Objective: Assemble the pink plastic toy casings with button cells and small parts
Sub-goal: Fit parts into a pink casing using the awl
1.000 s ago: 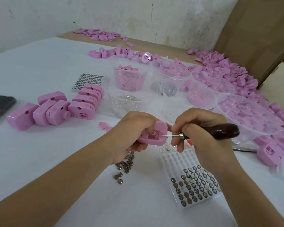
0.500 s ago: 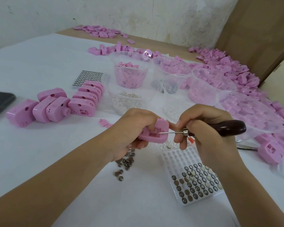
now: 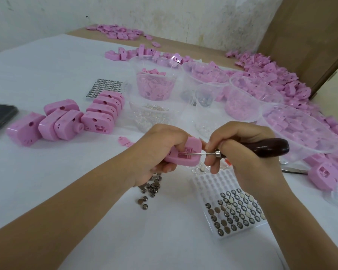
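Holding the pink casing [image 3: 193,148] off the table near the middle of the scene, the left hand [image 3: 160,151] curled its fingers under the shell and its thumb over the top. The open compartment faced up and to the right, probably so the cavity met the tool squarely.

The right hand [image 3: 240,151] gripped an awl-like tool [image 3: 261,147] by its dark handle, with the fingers closed near the metal collar, a hold that suited fine work. The thin shaft ran leftward, roughly level, and its tip sat inside the compartment. It seemed to be seating a small metal piece there, though the piece itself was too small to tell.

Supplies lay within short reach, which looked deliberate:
- Loose button cells [image 3: 151,189] were scattered just below the left hand.
- A cell tray [image 3: 209,180], with its far rows bare, sat near and to the right.
- Clear tubs [image 3: 154,82] of small parts stood just beyond the hands.
- A heap of pink parts [image 3: 271,78] spread along the far right.
- A row of closed casings [image 3: 98,115] stood apart on the left, seemingly the finished ones.
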Motion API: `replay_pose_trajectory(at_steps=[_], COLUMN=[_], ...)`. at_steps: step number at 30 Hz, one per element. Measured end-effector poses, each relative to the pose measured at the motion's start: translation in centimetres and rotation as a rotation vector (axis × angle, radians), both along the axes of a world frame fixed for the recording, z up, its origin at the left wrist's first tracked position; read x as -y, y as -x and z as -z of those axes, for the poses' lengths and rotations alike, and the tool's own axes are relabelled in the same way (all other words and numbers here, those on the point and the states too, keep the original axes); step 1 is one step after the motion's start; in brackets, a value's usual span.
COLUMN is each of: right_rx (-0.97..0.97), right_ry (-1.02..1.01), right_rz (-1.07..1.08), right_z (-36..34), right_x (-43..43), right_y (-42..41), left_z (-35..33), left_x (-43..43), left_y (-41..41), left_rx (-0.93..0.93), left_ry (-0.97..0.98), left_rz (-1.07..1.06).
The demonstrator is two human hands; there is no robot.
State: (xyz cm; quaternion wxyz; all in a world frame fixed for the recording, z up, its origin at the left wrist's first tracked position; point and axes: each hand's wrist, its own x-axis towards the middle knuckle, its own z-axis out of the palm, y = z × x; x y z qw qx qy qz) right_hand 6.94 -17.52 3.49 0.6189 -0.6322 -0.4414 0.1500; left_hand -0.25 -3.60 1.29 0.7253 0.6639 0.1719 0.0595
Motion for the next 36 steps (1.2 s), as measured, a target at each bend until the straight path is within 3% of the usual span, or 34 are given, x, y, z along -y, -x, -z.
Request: replay_pose_trajectory(at_steps=[15, 32, 36], right_rx=[0.058, 0.469, 0.383], right_ry=[0.097, 0.028, 0.040], right_rz=[-0.047, -0.056, -0.072], right_z=[-0.4, 0.6, 0.7], right_x=[0.4, 0.1, 0.1], right_y=[0.3, 0.4, 0.2], left_z=[-0.3, -0.4, -0.4], left_x=[-0.4, -0.5, -0.5], left_y=[0.2, 0.2, 0.0], left_rx=[-0.075, -0.212, -0.195], left_ry=[-0.064, -0.126, -0.117], left_rz=[0.003, -0.048, -0.049])
